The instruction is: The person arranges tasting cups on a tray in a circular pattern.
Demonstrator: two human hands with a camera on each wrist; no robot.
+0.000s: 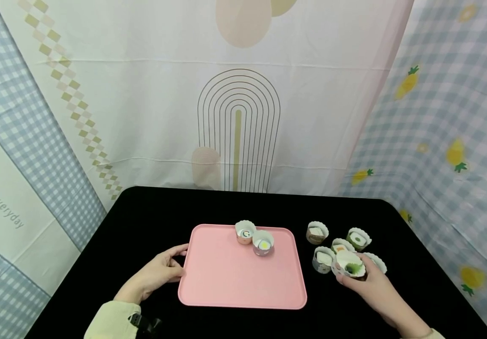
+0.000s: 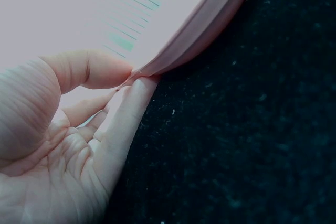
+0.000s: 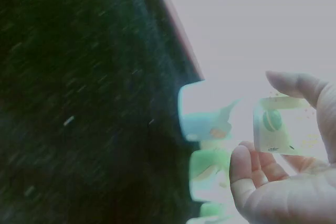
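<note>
My left hand (image 1: 156,273) pinches the left rim of a pink rectangular tray (image 1: 226,282) between thumb and index finger, seen close in the left wrist view. In the head view my right hand (image 1: 372,285) grips a small scalloped paper baking cup (image 1: 345,260) with a frilly green piece inside. The right wrist view has its thumb and fingers on either side of the cup's patterned wall. On the tray stand two similar cups: one with a small round piece (image 1: 245,238), another with a yellow-and-white piece (image 1: 263,249).
Around my right hand, right of the tray, several more baking cups stand close together, among them one with a white ring (image 1: 360,245) and one with a white piece (image 1: 317,237). Black cloth (image 1: 163,212) covers the table. Patterned curtains (image 1: 154,117) hang behind and at both sides.
</note>
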